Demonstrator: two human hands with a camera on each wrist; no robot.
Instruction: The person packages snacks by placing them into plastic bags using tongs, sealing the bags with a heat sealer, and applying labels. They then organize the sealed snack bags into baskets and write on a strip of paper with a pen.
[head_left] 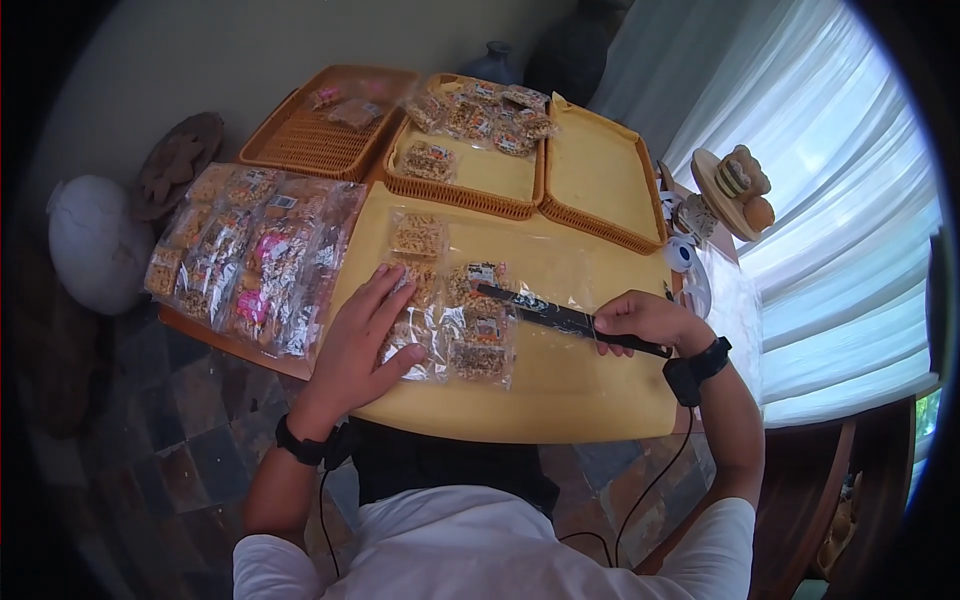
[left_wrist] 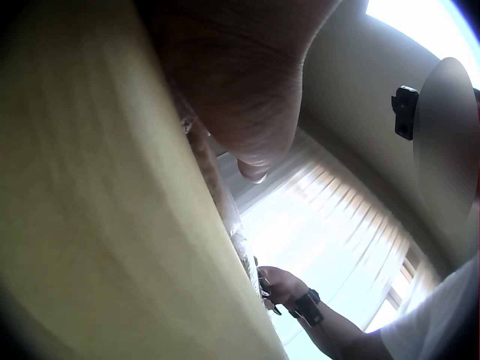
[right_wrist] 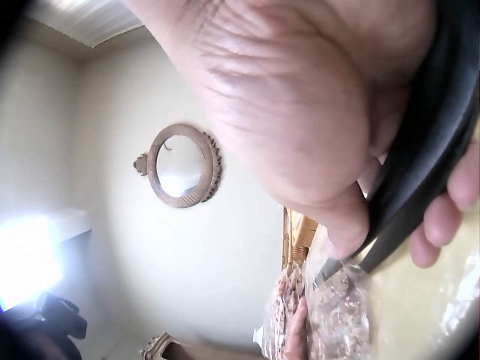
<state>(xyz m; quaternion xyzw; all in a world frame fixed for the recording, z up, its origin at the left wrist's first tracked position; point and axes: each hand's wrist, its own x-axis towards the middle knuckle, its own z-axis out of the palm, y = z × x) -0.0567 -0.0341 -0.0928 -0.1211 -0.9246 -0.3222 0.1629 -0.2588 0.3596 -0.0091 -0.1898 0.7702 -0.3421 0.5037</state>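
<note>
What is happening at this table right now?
A person sits at a yellow tray holding clear snack packets. The left hand presses flat on the packets, while the right hand grips a black knife, its blade lying over them. More packets lie in a wicker basket behind.

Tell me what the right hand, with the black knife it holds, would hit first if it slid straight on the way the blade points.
The right hand grips a black knife pointing left. Its tip already lies over the clear packets of nut snack bars on the yellow tray; those come first, probably then the left hand.
</note>
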